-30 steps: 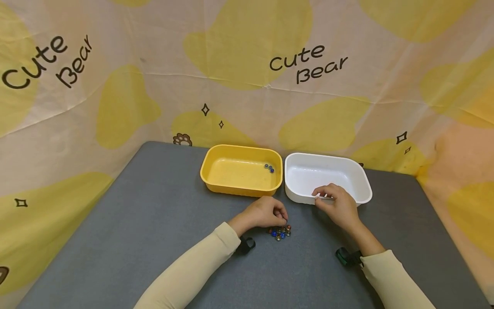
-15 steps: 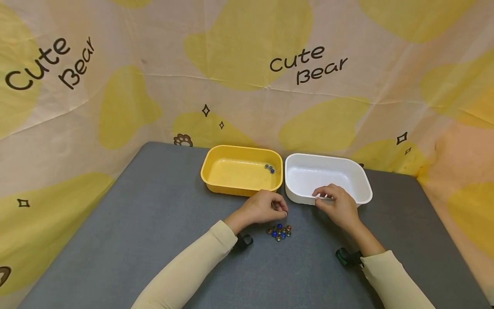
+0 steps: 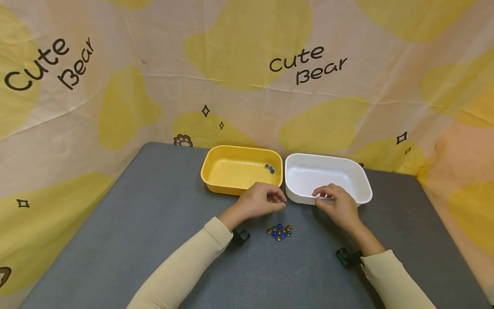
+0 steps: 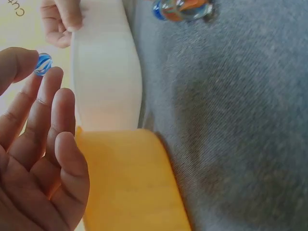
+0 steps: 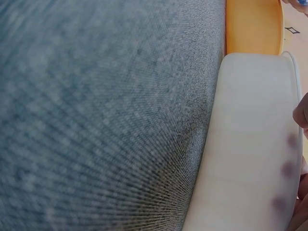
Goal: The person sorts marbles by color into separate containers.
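My left hand (image 3: pixel 260 201) pinches a clear marble with blue swirls (image 4: pixel 43 64) between thumb and fingertips, raised near the front right corner of the yellow bin (image 3: pixel 227 189). Below it on the table lies a cluster of marbles (image 3: pixel 279 232), several of them blue, orange or brownish. Inside the yellow bin, a few blue marbles (image 3: pixel 270 168) sit at the right end. My right hand (image 3: pixel 339 208) grips the front rim of the white bin (image 3: pixel 299 198), thumb outside and fingers over the inner side. In the right wrist view those fingertips show dimly through the white wall.
The two bins stand side by side at the back of the grey table (image 3: pixel 154 223), close to each other. A printed yellow and cream cloth (image 3: pixel 247 98) hangs behind them. Black straps with small devices (image 3: pixel 349 257) are on the wrists.
My left hand has lifted from the marble cluster with a marble and moved up and slightly left to the yellow bin's front edge. My right hand has stayed on the white bin.
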### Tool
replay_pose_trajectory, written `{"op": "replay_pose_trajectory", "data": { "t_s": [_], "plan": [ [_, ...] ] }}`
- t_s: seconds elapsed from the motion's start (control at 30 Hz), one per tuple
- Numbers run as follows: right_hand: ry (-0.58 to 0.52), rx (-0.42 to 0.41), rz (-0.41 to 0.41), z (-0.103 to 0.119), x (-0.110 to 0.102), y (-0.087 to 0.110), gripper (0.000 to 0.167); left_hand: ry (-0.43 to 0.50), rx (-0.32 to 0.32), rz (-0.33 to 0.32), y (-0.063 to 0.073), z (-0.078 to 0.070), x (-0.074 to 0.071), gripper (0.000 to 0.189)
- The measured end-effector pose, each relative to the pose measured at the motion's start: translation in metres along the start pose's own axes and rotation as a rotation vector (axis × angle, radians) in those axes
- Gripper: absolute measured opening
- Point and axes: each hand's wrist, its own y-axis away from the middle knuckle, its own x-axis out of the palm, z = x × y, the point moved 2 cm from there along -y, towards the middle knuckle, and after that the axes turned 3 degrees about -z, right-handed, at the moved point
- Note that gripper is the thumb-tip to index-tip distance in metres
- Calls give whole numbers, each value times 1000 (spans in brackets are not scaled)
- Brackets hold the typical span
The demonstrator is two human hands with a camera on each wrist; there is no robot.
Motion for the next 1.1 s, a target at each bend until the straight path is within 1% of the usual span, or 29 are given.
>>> {"op": "replay_pose_trajectory", "data": {
  "t_s": [0.13, 0.5, 0.83, 1.0, 1.1],
  "plan": [
    [-1, 1, 2, 0, 0, 0, 22, -5, 22, -20, 1, -3, -7, 4],
    [6, 14, 22, 0, -1, -1, 21, -41, 39, -98, -3, -7, -26, 6],
    [7, 19, 26, 0, 0, -1, 20, -45, 33, -154, -6, -13, -44, 9],
    [12, 18, 26, 0, 0, -1, 20, -52, 37, -174, -9, -14, -52, 7],
    [12, 18, 28, 0, 0, -1, 20, -64, 29, -184, -10, -13, -55, 5]
  ]
}}
